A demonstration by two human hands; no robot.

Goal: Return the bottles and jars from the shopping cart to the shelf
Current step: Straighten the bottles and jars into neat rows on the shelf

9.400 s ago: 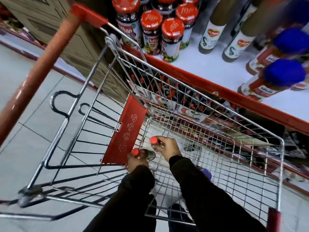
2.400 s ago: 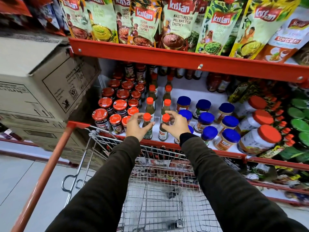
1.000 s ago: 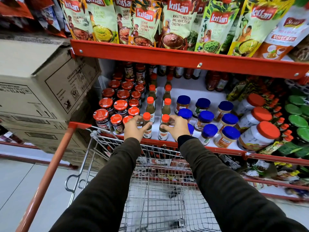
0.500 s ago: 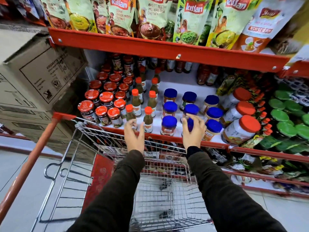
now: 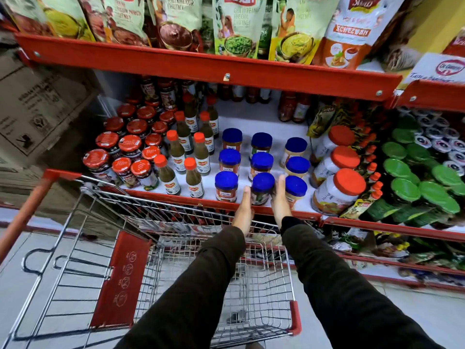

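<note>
On the white shelf [image 5: 251, 122], a blue-lidded jar [image 5: 263, 186] stands in the front row, between two jars of the same kind. My left hand [image 5: 245, 207] lies flat against its left side and my right hand [image 5: 280, 200] against its right side, so the jar is pressed between my palms. Two green sauce bottles with orange caps [image 5: 192, 177] stand free at the shelf front, to the left. Below my dark sleeves is the wire shopping cart [image 5: 264, 273]; I see no bottle or jar in its basket.
Red-lidded jars [image 5: 125, 149] crowd the shelf's left and big orange-lidded jars [image 5: 337, 190] its right, with green lids [image 5: 405, 190] beyond. A red upper shelf [image 5: 201, 66] carries pouches. Cardboard boxes [image 5: 37, 109] sit at left. The cart's red flap [image 5: 120, 278] stands upright.
My hands let go of the two orange-capped sauce bottles and moved right along the shelf front. They now close on a blue-lidded jar, and my view has shifted right.
</note>
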